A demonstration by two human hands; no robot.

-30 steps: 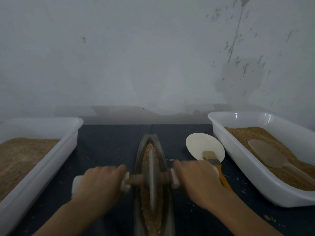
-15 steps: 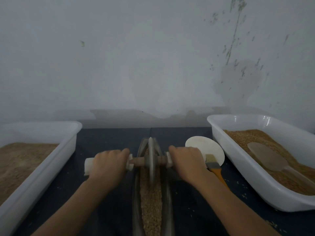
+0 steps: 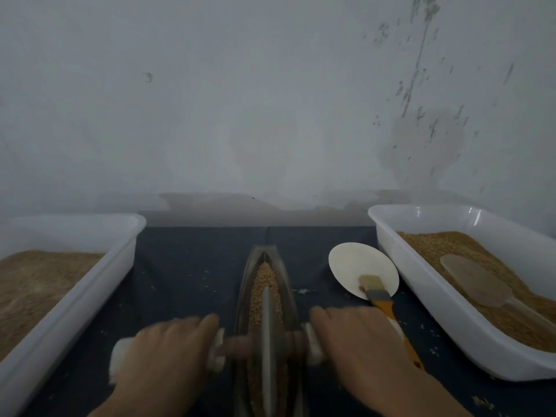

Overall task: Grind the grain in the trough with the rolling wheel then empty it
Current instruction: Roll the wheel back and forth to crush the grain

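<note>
The near end of the trough point(image 3: 267, 311) runs off the bottom edge, so only its far tip can be seen. Both hands look smeared and fuzzy. The left hand point(image 3: 164, 353) and the right hand point(image 3: 358, 347) hide most of the white grips, and their fingers are curled down around the handle point(image 3: 237, 347), one on each side.

The long, thin trough lies in the middle of the dark desk point(image 3: 186, 275). Its pointed tip aims away from the person, toward the wall. The handle crosses it from left to right. The rolling wheel point(image 3: 266, 332) stands on its edge in the trough, over the near part. Grain point(image 3: 264, 281) fills the trough ahead of the wheel.

A white bin point(image 3: 90, 284) of brown grain sits on the left, partly cut off. Another white bin point(image 3: 421, 284) sits on the right with a pale scoop point(image 3: 478, 281) lying in it. A brush point(image 3: 379, 296) rests on a round white dish point(image 3: 358, 266) beside the right hand.
</note>
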